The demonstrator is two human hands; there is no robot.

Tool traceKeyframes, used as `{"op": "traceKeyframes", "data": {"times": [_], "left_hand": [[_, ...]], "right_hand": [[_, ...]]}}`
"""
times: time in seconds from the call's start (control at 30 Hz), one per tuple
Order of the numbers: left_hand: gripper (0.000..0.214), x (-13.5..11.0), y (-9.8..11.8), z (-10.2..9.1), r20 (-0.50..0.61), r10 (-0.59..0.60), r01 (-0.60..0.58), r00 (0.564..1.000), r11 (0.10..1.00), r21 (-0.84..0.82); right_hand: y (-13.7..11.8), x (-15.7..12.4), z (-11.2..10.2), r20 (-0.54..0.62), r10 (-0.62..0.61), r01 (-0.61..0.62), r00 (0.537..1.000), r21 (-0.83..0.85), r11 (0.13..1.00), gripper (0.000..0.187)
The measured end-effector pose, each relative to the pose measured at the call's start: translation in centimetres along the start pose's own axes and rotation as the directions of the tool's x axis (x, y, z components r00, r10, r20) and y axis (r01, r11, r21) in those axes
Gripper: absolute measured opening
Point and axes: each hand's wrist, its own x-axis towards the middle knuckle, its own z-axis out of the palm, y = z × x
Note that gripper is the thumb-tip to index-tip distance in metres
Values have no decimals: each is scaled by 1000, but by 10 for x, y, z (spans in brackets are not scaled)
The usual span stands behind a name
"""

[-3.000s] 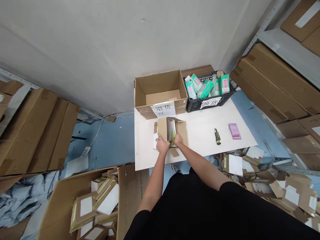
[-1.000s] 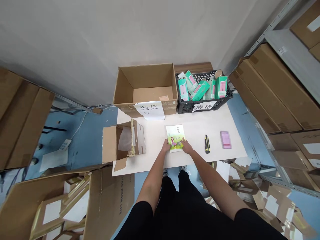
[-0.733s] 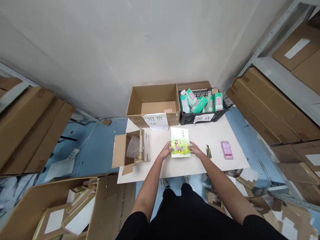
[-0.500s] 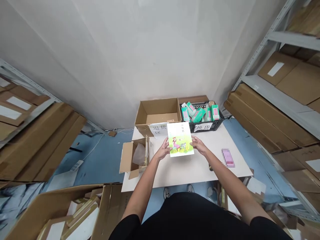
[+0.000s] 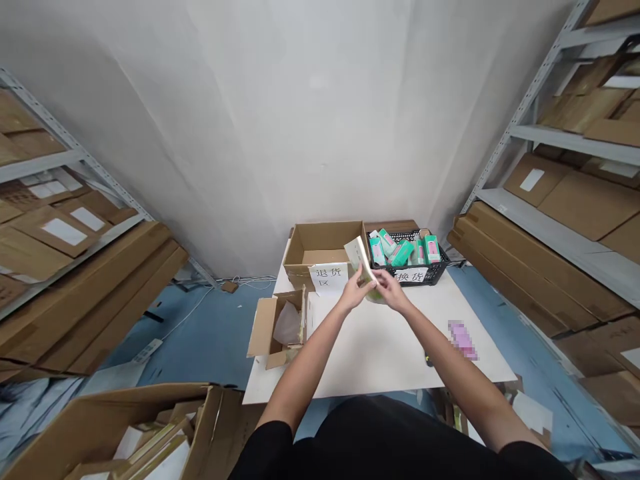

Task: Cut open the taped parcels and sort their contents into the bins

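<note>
Above the white table (image 5: 380, 363), a thin book (image 5: 358, 255) is held in both hands, turned so that its spine or page edge faces me. My left hand (image 5: 354, 292) grips its lower left part, fingers closed on it. My right hand (image 5: 391, 291) is closed on the lower right part, close beside the left. Most of the cover is turned away; some green shows below the fingers. Behind the book stand a large open carton (image 5: 299, 275) with a paper sign (image 5: 327, 279) and a black crate (image 5: 438, 270) of several green-and-pink boxes (image 5: 402, 253).
A small opened carton (image 5: 262, 327) with plastic wrapping sits at the table's left. Toward the right lie a blurred purple item (image 5: 463, 339) and a small black-and-yellow object (image 5: 429, 360). A big box of parcels (image 5: 115, 399) stands lower left. Loaded shelves (image 5: 575, 143) flank both sides.
The book has turned from its illustrated cover facing me to nearly edge-on. My hands have come closer together, and the camera view has shifted, showing the table lower.
</note>
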Motion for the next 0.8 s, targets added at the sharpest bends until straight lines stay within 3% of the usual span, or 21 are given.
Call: {"op": "traceKeyframes", "data": {"times": [0.1,0.2,0.27,0.33,0.4,0.5,0.57,0.67,0.8], "left_hand": [[91,0,13,8,19,41,-39,999,993,-114],[93,-4,26,-15,-6,7,-8,1000,984,-176],[96,-6,33,-37,-6,-12,11,1000,980,-200],[98,-6,38,-57,23,-12,17,1000,977,-215],[100,-6,42,-73,69,-4,18,998,977,-214],[102,-3,44,-88,91,-34,47,995,988,-147],[102,0,44,-94,83,-63,71,995,993,-99],[99,1,42,-95,21,-34,35,999,998,-55],[78,-1,44,-74,-204,112,-83,972,986,147]], "right_hand": [[-5,6,20,96,-59,72,994,-138,988,61],[-7,11,13,127,-23,47,992,-190,981,77],[-9,14,-4,-25,5,-12,1000,-270,963,83],[-12,16,-24,-213,39,-103,976,-297,949,84],[-16,15,-39,-223,111,-150,968,-169,974,84],[-22,9,-45,35,182,-185,983,122,975,84],[-26,4,-41,122,177,-199,977,211,957,82],[-28,-1,-34,78,166,-180,983,241,954,78],[-35,-1,-19,-29,91,-84,995,194,977,75]]}}
